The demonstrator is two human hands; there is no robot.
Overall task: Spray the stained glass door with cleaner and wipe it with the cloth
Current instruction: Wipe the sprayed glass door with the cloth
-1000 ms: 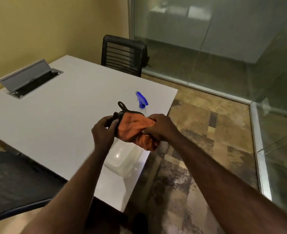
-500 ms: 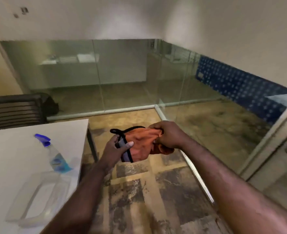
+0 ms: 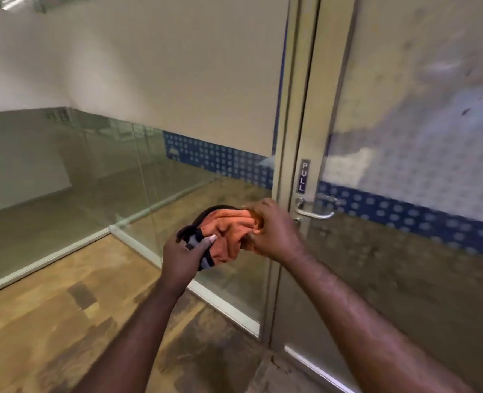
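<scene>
On the left there is only the glass partition (image 3: 64, 177) and the brown floor (image 3: 50, 321); no spray bottle is in view, so I cannot tell where the cleaner is.

In the middle, the left hand (image 3: 182, 255) holds the orange cloth (image 3: 224, 236) by its dark edge, thumb on top and fingers closed around the bunched fabric. The right hand (image 3: 271, 231) grips the other side of the cloth, fingers curled and pressed into the folds. The cloth is in the air between the two hands, near the door handle (image 3: 315, 211) but not touching the door.

On the right stands the glass door (image 3: 405, 137), with cloudy whitish patches and some dark spots on the pane. I judge that the wiping is not yet begun. If these patches are sprayed cleaner or old stains, I cannot say. The right part and bottom of the door are cut off.
</scene>
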